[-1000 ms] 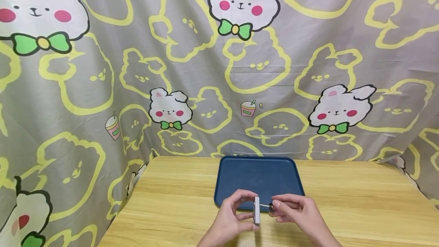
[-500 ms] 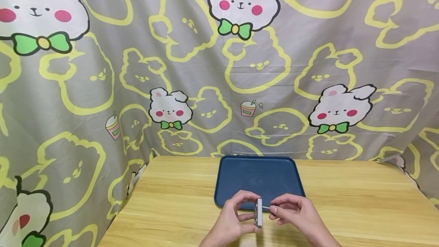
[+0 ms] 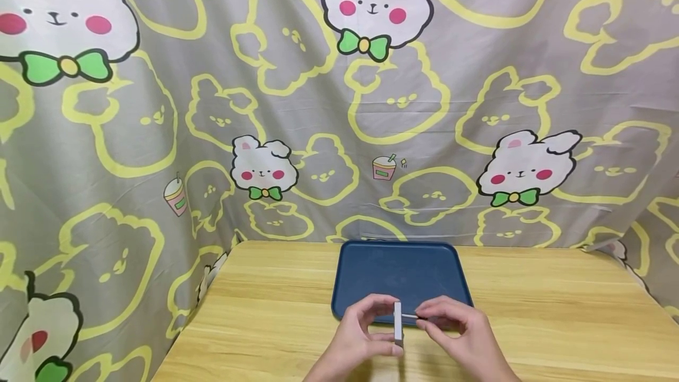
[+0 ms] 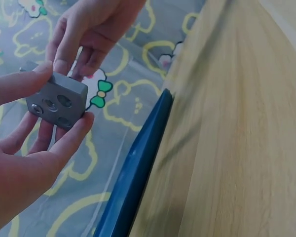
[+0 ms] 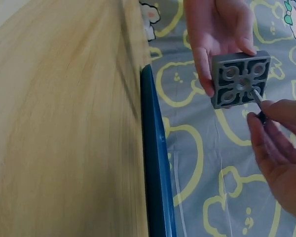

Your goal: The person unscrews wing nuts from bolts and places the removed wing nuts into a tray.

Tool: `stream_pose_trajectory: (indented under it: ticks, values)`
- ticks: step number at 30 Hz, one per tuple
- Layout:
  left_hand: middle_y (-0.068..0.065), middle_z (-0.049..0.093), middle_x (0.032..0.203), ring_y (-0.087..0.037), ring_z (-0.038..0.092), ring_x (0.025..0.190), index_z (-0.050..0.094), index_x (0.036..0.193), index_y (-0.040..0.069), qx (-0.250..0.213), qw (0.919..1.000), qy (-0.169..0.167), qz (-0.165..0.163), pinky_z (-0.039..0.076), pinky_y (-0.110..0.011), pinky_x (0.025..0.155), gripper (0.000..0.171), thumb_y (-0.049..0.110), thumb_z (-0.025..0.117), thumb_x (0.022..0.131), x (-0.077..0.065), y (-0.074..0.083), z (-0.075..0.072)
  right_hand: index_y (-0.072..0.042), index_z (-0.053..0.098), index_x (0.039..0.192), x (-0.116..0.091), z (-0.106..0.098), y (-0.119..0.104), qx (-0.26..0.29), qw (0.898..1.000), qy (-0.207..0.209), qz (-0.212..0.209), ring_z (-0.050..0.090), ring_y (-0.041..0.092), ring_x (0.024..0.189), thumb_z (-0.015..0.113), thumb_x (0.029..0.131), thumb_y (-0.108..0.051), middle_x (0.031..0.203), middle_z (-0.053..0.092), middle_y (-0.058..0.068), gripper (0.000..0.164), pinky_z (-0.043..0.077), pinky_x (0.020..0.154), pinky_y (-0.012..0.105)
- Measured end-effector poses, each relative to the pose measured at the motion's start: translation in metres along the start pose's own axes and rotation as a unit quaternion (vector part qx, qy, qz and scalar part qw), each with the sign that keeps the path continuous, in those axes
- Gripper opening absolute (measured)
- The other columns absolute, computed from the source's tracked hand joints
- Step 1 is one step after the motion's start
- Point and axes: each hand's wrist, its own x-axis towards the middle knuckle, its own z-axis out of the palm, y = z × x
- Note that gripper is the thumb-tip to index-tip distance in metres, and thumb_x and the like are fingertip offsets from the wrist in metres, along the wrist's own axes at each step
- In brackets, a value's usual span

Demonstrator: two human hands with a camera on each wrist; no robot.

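Observation:
A grey square block (image 3: 398, 324) with round holes stands on edge above the table, held by my left hand (image 3: 356, 335) between thumb and fingers at its edges. Its ribbed face, with ringed holes, shows in the right wrist view. The fingertips of my right hand (image 3: 457, 324) pinch the dark end of a thin metal rod (image 3: 409, 316). That rod (image 5: 257, 98) meets a corner hole of the block (image 5: 240, 81). In the left wrist view something shiny fills one hole of the block (image 4: 59, 101). Fingers partly cover the rod's dark end, so its kind is unclear.
Behind the hands a dark blue tray (image 3: 400, 279) lies on the wooden table (image 3: 254, 311). A grey curtain (image 3: 318, 105) with rabbit drawings hangs along the table's back and sides.
The block shifted slightly right and then back left. My right hand's fingers and thumb have changed their hold on the rod's dark end and now look straighter. The tray has not moved.

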Motion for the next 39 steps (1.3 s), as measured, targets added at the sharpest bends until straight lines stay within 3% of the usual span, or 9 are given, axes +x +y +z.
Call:
stream_pose_trajectory:
  ticks: [3,6,10,14,17,20,23,30,39]
  values:
    - [-0.011,0.062,0.133,-0.026,0.057,0.127,0.058,0.135,-0.004,-0.022,0.9997,0.000,-0.009,0.060,-0.045,0.092,0.063,-0.011,0.083,0.077,0.000,0.001,0.000,-0.016,0.078,0.098,0.001,0.001,0.007,-0.023,0.992,0.012,-0.121,0.071,0.015,0.089,0.083,0.076,0.013,0.099,0.073,0.005,0.037,0.061,0.075,0.020]
    - [-0.012,0.061,0.134,-0.027,0.056,0.128,0.057,0.135,-0.004,-0.033,0.9993,0.000,-0.014,0.060,-0.044,0.092,0.063,-0.012,0.082,0.077,-0.001,0.003,0.000,-0.011,0.078,0.102,0.003,0.002,0.015,-0.031,0.971,0.023,-0.235,0.072,0.018,0.089,0.080,0.085,0.004,0.102,0.073,0.011,0.023,0.058,0.082,0.016]
    - [-0.013,0.061,0.134,-0.030,0.054,0.130,0.056,0.136,-0.005,-0.036,0.9992,-0.001,-0.016,0.059,-0.044,0.094,0.065,-0.012,0.082,0.077,-0.001,0.005,0.000,-0.004,0.077,0.105,0.004,0.003,0.019,-0.027,0.954,0.033,-0.297,0.073,0.021,0.091,0.073,0.096,-0.011,0.104,0.072,0.016,0.013,0.057,0.086,0.016]
    - [-0.012,0.061,0.134,-0.035,0.052,0.132,0.056,0.136,-0.004,-0.035,0.9993,0.004,-0.015,0.059,-0.045,0.094,0.064,-0.011,0.082,0.078,0.000,0.006,0.001,-0.009,0.077,0.110,0.001,0.000,0.010,-0.026,0.980,0.021,-0.196,0.071,0.018,0.099,0.082,0.085,-0.001,0.110,0.073,0.011,0.026,0.058,0.088,0.019]
    - [-0.012,0.061,0.134,-0.035,0.052,0.131,0.058,0.135,-0.002,-0.019,0.9997,0.013,-0.010,0.059,-0.044,0.093,0.063,-0.012,0.082,0.077,0.000,0.006,0.001,-0.011,0.075,0.114,0.000,-0.003,0.002,0.019,1.000,0.001,-0.015,0.071,0.016,0.103,0.081,0.085,0.000,0.113,0.073,0.009,0.032,0.061,0.085,0.026]
    - [-0.014,0.061,0.133,-0.029,0.055,0.128,0.060,0.133,-0.001,0.003,0.9998,0.017,0.003,0.060,-0.042,0.092,0.064,-0.014,0.082,0.075,0.000,0.005,0.002,-0.006,0.072,0.120,0.004,-0.008,-0.003,0.081,0.982,-0.005,0.170,0.073,0.018,0.098,0.073,0.096,-0.014,0.114,0.073,0.013,0.025,0.064,0.080,0.034]
    - [-0.016,0.061,0.131,-0.024,0.057,0.125,0.060,0.132,-0.001,0.018,0.9996,0.016,0.016,0.060,-0.040,0.092,0.064,-0.017,0.081,0.073,0.000,0.004,0.003,0.003,0.068,0.124,0.008,-0.012,-0.002,0.124,0.954,-0.018,0.273,0.075,0.023,0.092,0.068,0.101,-0.023,0.112,0.073,0.018,0.035,0.064,0.076,0.037]
    - [-0.015,0.058,0.130,-0.026,0.057,0.125,0.059,0.132,-0.001,0.038,0.9987,0.007,0.033,0.059,-0.039,0.094,0.064,-0.019,0.080,0.074,0.000,0.002,0.004,0.010,0.065,0.126,0.011,-0.019,0.005,0.211,0.914,-0.076,0.337,0.075,0.025,0.092,0.065,0.103,-0.021,0.105,0.075,0.018,0.039,0.064,0.077,0.035]
    - [-0.015,0.054,0.130,-0.023,0.057,0.124,0.061,0.131,0.002,0.050,0.9982,0.000,0.034,0.059,-0.040,0.095,0.063,-0.018,0.081,0.074,0.000,0.000,0.004,0.012,0.067,0.119,0.009,-0.020,0.006,0.212,0.912,-0.101,0.337,0.076,0.026,0.091,0.070,0.099,-0.017,0.102,0.075,0.021,0.035,0.064,0.076,0.036]
